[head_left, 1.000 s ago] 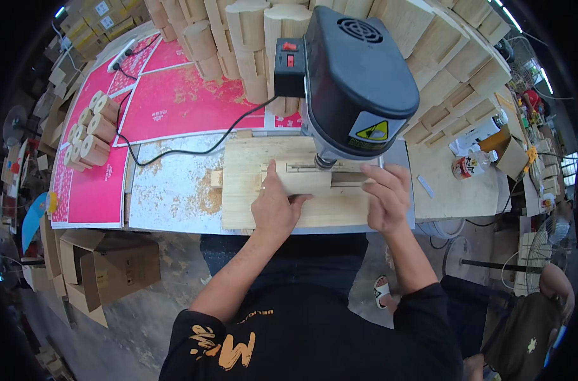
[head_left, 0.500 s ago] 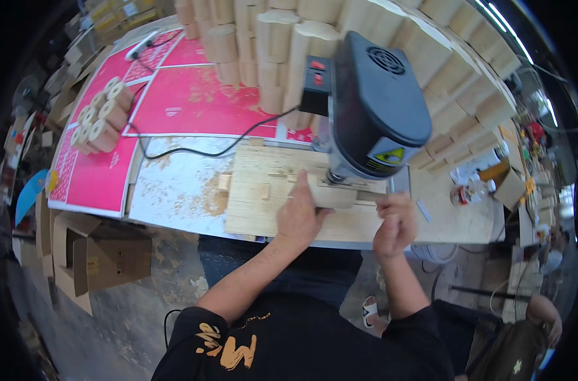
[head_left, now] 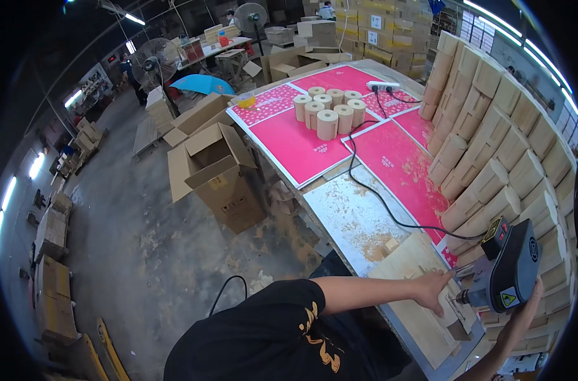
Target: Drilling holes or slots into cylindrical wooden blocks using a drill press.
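My left hand (head_left: 432, 291) rests at the wooden jig board (head_left: 406, 273), with thumb and forefinger spread beside the fixture strips. No workpiece shows between those fingers. Just right of them is the chuck (head_left: 464, 297) of a dark grey benchtop drill press (head_left: 514, 270). My right hand (head_left: 531, 297) reaches up along the machine's right side; its fingers are mostly hidden behind the housing, so its grip cannot be made out. A small wood block (head_left: 390, 244) lies at the board's far edge, among sawdust.
Stacked wooden pieces (head_left: 492, 152) form a wall behind the drill press. Bored wooden cylinders (head_left: 327, 125) stand on pink sheets (head_left: 295, 152). A black cable (head_left: 381, 202) crosses the table. An open carton (head_left: 222, 184) sits on the floor at the left, near a blue umbrella (head_left: 202, 84).
The view has swung left, showing more of the workshop. My right hand has moved from near the jig up beside the drill press. The pale wood block at my left hand is no longer visible.
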`<state>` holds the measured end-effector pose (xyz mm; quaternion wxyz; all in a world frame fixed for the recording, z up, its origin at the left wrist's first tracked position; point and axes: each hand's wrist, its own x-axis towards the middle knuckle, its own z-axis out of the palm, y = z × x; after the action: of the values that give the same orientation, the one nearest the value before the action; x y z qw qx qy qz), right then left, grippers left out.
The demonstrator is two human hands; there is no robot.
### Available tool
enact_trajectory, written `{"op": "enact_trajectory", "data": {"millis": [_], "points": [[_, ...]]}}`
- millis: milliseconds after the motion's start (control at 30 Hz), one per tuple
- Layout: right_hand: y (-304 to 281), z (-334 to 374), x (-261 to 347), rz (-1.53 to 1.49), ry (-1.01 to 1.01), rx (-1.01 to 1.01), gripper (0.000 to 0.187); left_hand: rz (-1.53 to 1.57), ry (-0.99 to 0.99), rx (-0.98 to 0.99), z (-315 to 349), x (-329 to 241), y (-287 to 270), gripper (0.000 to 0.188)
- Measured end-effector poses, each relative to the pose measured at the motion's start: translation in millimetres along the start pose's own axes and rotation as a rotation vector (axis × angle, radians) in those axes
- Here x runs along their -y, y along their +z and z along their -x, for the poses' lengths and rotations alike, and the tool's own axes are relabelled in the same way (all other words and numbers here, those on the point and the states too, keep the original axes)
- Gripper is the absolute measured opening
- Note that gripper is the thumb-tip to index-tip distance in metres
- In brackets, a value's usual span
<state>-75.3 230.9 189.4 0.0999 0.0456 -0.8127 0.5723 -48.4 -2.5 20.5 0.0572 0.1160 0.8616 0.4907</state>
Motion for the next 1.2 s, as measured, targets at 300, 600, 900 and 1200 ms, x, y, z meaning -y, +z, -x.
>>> {"op": "enact_trajectory", "data": {"millis": [300,600,900,1200], "points": [[-5.0,82.4,-148.2,0.491,-0.191,0.365,0.042,-0.132,-0.109,0.466,8.6,6.2,-57.8,0.108],[-4.5,109.2,-125.7,0.427,0.037,0.172,0.031,-0.446,-0.047,0.200,66.5,-28.5,-99.9,0.083],[-1.7,98.2,-128.6,0.321,0.082,0.175,0.030,-0.553,0.170,-0.113,76.4,18.7,-56.2,0.063],[6.0,96.3,-174.6,0.351,-0.099,0.088,0.037,-0.323,0.358,-0.141,79.5,30.5,-27.4,0.073]]}}
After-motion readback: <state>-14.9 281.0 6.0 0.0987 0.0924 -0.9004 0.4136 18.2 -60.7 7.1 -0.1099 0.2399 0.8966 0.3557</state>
